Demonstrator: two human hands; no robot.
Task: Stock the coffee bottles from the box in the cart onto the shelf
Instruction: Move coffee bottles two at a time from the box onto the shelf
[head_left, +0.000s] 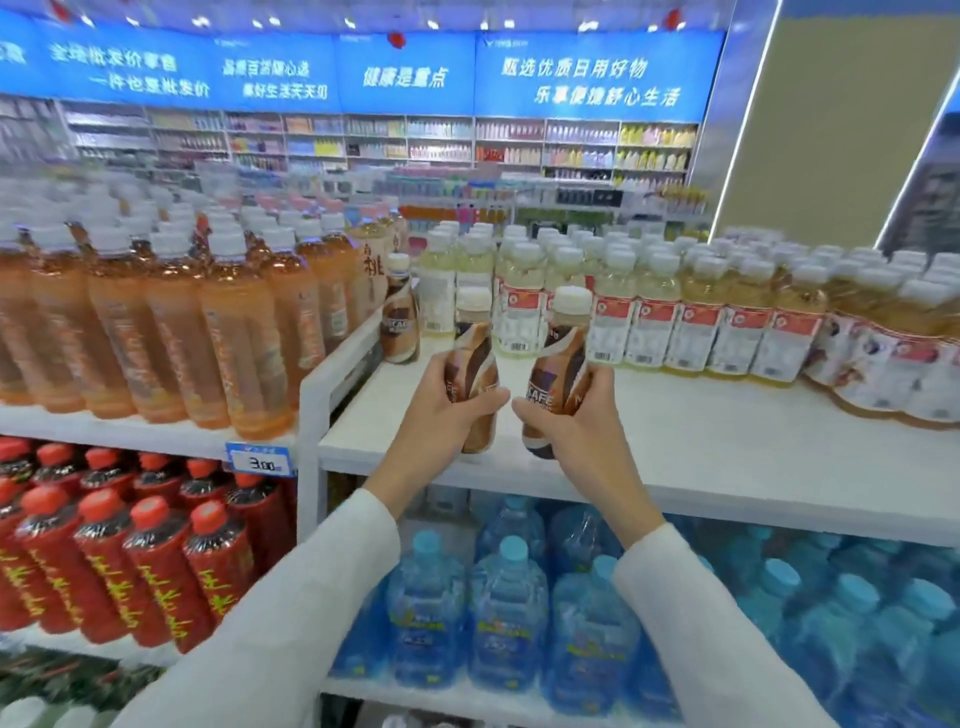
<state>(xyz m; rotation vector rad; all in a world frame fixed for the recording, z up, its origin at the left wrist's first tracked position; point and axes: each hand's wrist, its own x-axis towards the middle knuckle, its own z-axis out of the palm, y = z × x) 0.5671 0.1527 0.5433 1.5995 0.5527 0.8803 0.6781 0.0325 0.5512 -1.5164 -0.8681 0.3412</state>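
Note:
My left hand (447, 410) grips a brown coffee bottle (474, 364) with a white cap, held over the front of the white shelf (701, 447). My right hand (571, 421) grips a second coffee bottle (563, 358) just to its right, tilted slightly. Both bottles hang above the shelf's bare front part. A third coffee bottle (400, 312) stands upright at the shelf's back left corner. The cart and box are out of view.
Rows of pale yellow drink bottles (649, 312) fill the back of the shelf, with wrapped packs (883, 364) at the right. Orange tea bottles (208, 322) stand on the neighbouring shelf to the left. Red bottles (130, 545) and blue water jugs (509, 597) sit below.

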